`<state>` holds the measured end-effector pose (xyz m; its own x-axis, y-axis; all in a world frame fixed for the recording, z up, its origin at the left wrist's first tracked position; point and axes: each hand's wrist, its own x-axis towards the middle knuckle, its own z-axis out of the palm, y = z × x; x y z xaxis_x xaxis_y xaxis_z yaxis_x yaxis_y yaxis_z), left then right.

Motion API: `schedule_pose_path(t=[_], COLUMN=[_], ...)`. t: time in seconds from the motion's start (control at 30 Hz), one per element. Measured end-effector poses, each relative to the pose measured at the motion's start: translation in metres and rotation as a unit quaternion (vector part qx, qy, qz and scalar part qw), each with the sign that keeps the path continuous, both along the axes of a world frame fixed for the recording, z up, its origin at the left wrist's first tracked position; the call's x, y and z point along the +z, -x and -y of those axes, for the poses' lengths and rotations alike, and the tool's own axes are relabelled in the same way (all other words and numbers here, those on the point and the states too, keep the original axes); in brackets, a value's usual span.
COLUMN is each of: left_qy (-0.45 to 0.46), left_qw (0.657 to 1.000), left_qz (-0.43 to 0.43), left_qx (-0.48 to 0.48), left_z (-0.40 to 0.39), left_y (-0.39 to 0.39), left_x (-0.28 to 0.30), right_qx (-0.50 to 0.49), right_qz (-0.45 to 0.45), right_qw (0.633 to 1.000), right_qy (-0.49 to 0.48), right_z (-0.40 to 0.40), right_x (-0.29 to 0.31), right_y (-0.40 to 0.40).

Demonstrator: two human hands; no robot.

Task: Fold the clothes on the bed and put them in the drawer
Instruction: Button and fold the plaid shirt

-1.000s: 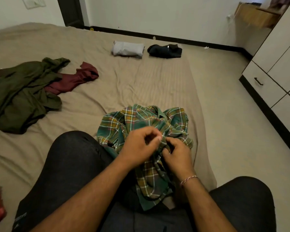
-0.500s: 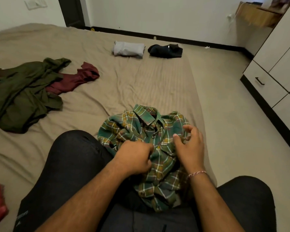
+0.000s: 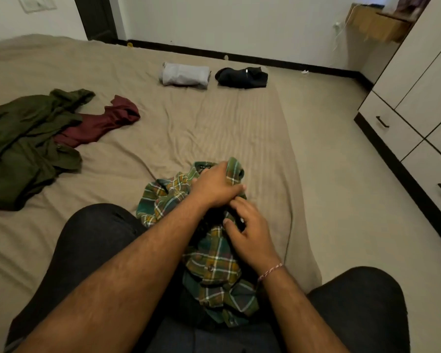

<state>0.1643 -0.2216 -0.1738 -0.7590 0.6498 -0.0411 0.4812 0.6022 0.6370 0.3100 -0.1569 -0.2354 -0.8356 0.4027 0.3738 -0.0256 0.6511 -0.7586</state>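
Observation:
A crumpled green and yellow plaid shirt (image 3: 214, 266) lies bunched between my knees on the tan bed (image 3: 194, 128). My left hand (image 3: 214, 186) reaches across and grips the shirt's collar at its far end. My right hand (image 3: 250, 233) lies on the cloth just below, fingers curled into the fabric near the placket. An olive green garment (image 3: 23, 146) and a maroon one (image 3: 99, 123) lie unfolded at the left. A folded grey piece (image 3: 185, 73) and a folded black piece (image 3: 242, 77) sit at the bed's far edge.
White drawers with dark handles (image 3: 387, 126) stand along the right wall, all closed. Bare floor (image 3: 341, 200) runs between bed and drawers. A wooden shelf (image 3: 377, 24) hangs at the far right corner. My dark-trousered knees (image 3: 94, 240) frame the shirt.
My left hand moved forward from the shirt's middle to the collar and lifted it. My right hand shifted inward and down onto the fabric. The shirt bunched narrower.

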Motion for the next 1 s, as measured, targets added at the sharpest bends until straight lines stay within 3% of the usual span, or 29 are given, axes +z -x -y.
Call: schedule_pose_path(t=[0.03,0.1,0.17,0.27,0.33,0.5,0.67,0.73,0.87,1.0], left_qy=[0.006,-0.065,-0.174,-0.283,-0.315,-0.366,-0.212,-0.208,-0.333,-0.505], left_qw=[1.0,0.997,0.985,0.957,0.947,0.928,0.968,0.972,0.939,0.855], left_qz=[-0.005,-0.029,0.012,0.06,0.055,0.058,-0.13,-0.112,-0.034,0.048], left_qx=[-0.002,0.005,0.006,0.008,0.015,0.044,-0.036,0.006,0.077,0.112], left_z=[0.001,0.007,0.017,0.029,0.034,0.048,0.072,0.081,0.097,0.108], left_y=[0.002,0.001,-0.005,-0.012,-0.014,-0.006,0.008,0.011,0.009,0.009], left_x=[-0.003,-0.01,-0.014,-0.01,-0.005,0.006,0.013,0.012,0.021,0.047], right_qx=[-0.022,-0.126,-0.209,-0.154,-0.167,-0.291,-0.284,-0.285,-0.266,-0.189], right_qz=[-0.02,-0.041,0.026,0.179,0.198,0.067,-0.03,-0.05,-0.112,-0.21], right_qw=[0.999,0.989,0.97,0.965,0.964,0.954,0.945,0.944,0.942,0.932], right_qy=[0.017,0.071,0.123,0.11,0.054,0.035,0.158,0.155,0.171,0.228], right_z=[0.001,-0.001,-0.01,-0.022,-0.021,-0.019,-0.026,-0.023,-0.013,-0.006], right_x=[0.001,0.004,0.008,0.003,-0.001,0.009,0.03,0.052,0.116,0.193], right_y=[-0.004,-0.009,-0.009,-0.005,-0.004,-0.01,0.008,0.025,0.074,0.112])
